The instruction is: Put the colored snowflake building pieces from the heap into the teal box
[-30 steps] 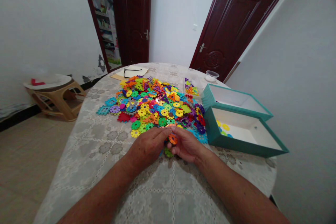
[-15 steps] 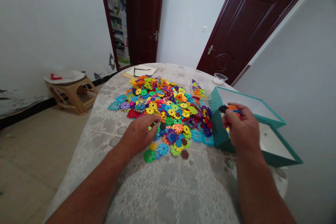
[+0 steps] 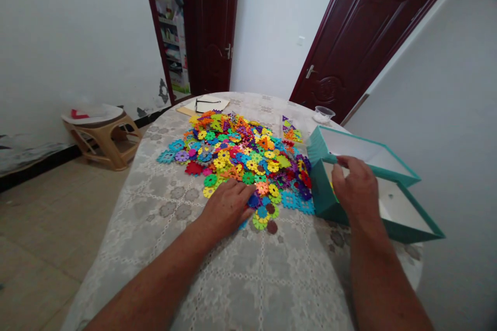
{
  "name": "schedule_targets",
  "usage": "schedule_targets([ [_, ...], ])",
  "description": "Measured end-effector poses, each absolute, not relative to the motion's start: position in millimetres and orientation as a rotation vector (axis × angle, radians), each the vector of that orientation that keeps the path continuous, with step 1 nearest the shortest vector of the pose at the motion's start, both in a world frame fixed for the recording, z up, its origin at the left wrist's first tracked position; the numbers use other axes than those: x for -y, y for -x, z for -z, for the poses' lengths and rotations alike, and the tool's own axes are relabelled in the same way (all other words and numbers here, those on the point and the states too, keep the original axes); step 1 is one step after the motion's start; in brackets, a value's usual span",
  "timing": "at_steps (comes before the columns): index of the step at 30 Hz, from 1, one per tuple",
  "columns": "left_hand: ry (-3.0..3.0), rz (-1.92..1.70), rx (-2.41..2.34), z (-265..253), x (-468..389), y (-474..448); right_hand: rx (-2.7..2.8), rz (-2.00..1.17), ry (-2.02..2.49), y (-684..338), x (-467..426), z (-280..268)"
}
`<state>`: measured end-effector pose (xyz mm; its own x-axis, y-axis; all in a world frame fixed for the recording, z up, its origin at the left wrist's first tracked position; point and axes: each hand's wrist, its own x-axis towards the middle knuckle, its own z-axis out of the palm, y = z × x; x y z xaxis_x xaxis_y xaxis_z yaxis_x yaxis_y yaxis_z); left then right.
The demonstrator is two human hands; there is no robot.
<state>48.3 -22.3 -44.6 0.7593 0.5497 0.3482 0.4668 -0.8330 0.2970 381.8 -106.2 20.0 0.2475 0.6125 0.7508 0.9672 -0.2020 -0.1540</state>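
A heap of colourful plastic flower-shaped pieces (image 3: 256,155) covers the middle of the table. Palm down, my left hand (image 3: 227,207) reaches over the near edge of the heap, fingers stretched forward onto the pieces and hiding some of them. To its right lie lime discs (image 3: 260,223) and a brown disc (image 3: 272,227). My right hand (image 3: 356,183) is over the teal box (image 3: 326,191), fingers curled towards the thumb. Whatever is in those fingers is hidden. A little yellow shows inside the box beside this hand.
The box's raised lid (image 3: 388,158) stands behind it. Light blue square pieces (image 3: 297,201) lie against the box. Farther back are a clear tray of small pieces (image 3: 292,129), a clear plastic bowl (image 3: 324,113) and black glasses (image 3: 207,102) on paper. A stool (image 3: 104,139) stands left.
My left hand has moved right and nearer me, covering blue and green discs. My right hand has turned over the box; the black, orange and blue pieces in it no longer show.
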Motion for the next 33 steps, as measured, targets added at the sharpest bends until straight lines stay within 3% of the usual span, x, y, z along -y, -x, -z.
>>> schedule_targets([
  [9,-2.079,-0.622,-0.957,16.1,20.7,-33.9,1.887,0.289,1.767,-312.0,92.6,-4.0],
  [17,-1.294,-0.466,-0.797,0.5,20.1,-27.0,2.062,0.322,2.201,-298.5,82.5,32.6],
  [24,-0.984,-0.484,-0.648,3.5,17.5,-27.0,2.055,0.322,2.243,-301.0,75.7,35.8],
  [28,-0.902,-0.532,-0.627,6.3,16.4,-27.8,1.999,0.28,2.136,-297.6,75.0,33.9],
  [33,-0.926,-0.519,-0.645,8.1,17.2,-32.0,1.923,0.132,1.661,-268.0,83.1,29.5],
])
